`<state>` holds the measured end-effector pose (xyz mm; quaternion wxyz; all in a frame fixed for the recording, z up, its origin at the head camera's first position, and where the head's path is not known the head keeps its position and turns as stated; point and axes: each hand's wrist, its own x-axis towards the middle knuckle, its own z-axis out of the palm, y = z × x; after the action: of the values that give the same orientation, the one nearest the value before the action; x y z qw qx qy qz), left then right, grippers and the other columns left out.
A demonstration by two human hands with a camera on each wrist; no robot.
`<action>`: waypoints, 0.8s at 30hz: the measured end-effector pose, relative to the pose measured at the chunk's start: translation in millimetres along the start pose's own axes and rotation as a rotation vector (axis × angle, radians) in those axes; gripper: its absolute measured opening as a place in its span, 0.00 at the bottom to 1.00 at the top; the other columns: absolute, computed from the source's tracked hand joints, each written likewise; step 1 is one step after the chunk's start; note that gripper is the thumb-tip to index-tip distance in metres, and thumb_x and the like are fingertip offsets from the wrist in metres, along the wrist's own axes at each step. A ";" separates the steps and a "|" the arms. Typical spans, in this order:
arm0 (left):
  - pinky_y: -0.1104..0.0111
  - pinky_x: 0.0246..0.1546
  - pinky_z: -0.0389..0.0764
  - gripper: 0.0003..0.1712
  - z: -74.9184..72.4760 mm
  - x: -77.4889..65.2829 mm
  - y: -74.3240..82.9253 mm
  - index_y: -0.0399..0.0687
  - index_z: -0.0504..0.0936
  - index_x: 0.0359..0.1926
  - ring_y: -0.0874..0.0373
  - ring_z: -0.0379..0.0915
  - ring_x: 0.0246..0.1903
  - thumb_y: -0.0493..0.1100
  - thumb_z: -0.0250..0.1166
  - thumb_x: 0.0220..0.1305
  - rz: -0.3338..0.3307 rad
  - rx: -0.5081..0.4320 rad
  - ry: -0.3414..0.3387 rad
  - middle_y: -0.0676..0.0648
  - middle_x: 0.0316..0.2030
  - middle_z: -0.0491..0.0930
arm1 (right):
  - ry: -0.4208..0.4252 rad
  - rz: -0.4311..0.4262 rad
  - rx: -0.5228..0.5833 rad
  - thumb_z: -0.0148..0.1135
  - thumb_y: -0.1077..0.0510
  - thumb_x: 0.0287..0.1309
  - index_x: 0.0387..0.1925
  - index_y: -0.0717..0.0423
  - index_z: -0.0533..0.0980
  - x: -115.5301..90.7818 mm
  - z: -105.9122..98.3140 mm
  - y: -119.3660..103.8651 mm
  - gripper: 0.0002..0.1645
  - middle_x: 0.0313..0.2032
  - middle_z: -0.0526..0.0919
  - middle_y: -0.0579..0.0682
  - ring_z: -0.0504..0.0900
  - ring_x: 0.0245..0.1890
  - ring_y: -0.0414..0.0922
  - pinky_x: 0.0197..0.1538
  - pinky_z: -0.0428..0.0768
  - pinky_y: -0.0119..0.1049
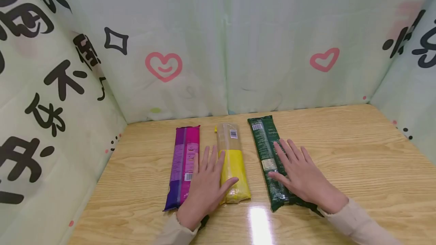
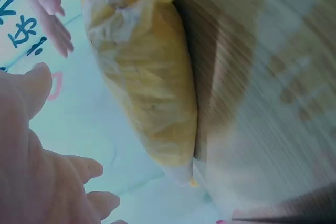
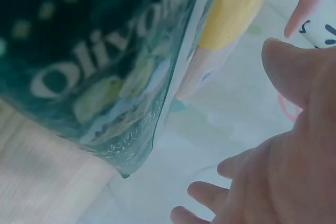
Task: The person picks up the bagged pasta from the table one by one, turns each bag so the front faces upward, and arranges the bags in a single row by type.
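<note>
Three long packets lie side by side, upright in the head view. On the left is a purple and pink packet [image 1: 176, 162]; in the middle, a partly clear packet with a yellow lower part [image 1: 238, 173]; on the right, a dark green packet [image 1: 263, 143]. My left hand [image 1: 206, 188] is spread across the gap between the purple and yellow packets. Over the green packet's lower half, my right hand [image 1: 304, 177] spreads its fingers. The left wrist view shows my left hand [image 2: 31, 145] beside the yellow packet [image 2: 142, 77]. White lettering marks the green packet [image 3: 121, 61] by my right hand [image 3: 283, 145].
The packets lie on a wood-grain table [image 1: 357, 154]. A pale cloth [image 1: 265, 67] printed with hearts and black characters hangs behind and along both sides. A bright reflection shows on the tabletop near the front.
</note>
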<state>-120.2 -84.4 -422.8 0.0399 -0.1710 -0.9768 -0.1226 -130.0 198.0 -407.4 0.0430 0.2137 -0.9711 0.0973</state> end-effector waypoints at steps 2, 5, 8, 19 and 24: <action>0.43 0.75 0.33 0.46 -0.2 2.4 2.8 0.52 0.51 0.78 0.45 0.30 0.78 0.72 0.45 0.70 0.007 -0.019 0.004 0.45 0.79 0.39 | 0.003 0.003 0.003 0.50 0.32 0.68 0.77 0.61 0.46 2.7 -1.1 1.3 0.53 0.76 0.50 0.66 0.48 0.75 0.65 0.71 0.52 0.67; 0.42 0.74 0.37 0.45 -0.1 5.6 6.2 0.51 0.51 0.78 0.44 0.31 0.78 0.70 0.45 0.71 0.024 -0.030 0.011 0.43 0.79 0.41 | 0.012 0.008 0.008 0.50 0.33 0.69 0.77 0.63 0.45 6.4 -4.0 3.2 0.53 0.75 0.50 0.66 0.48 0.75 0.65 0.71 0.52 0.66; 0.42 0.74 0.39 0.45 -0.7 7.6 8.7 0.50 0.51 0.78 0.43 0.34 0.78 0.69 0.46 0.71 0.035 -0.020 0.012 0.41 0.79 0.43 | 0.019 0.011 0.025 0.51 0.35 0.69 0.77 0.64 0.45 9.1 -6.8 4.1 0.53 0.75 0.50 0.67 0.49 0.75 0.65 0.71 0.52 0.66; 0.46 0.75 0.45 0.42 -2.8 15.8 20.9 0.51 0.52 0.78 0.44 0.40 0.77 0.67 0.43 0.73 0.055 -0.003 -0.028 0.41 0.78 0.46 | 0.043 -0.012 -0.005 0.55 0.41 0.69 0.76 0.64 0.47 21.5 -13.0 12.9 0.49 0.73 0.54 0.69 0.53 0.72 0.68 0.69 0.56 0.68; 0.47 0.75 0.48 0.41 -3.7 18.7 28.1 0.52 0.52 0.78 0.45 0.42 0.77 0.66 0.43 0.74 0.051 -0.027 -0.045 0.43 0.78 0.47 | 0.053 -0.048 -0.024 0.57 0.43 0.69 0.75 0.67 0.49 28.2 -12.9 20.1 0.48 0.72 0.55 0.71 0.54 0.71 0.70 0.69 0.57 0.67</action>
<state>-127.9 -53.7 -410.7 0.0186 -0.1993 -0.9710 -0.1306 -163.5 207.1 -394.8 0.0735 0.2339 -0.9653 0.0901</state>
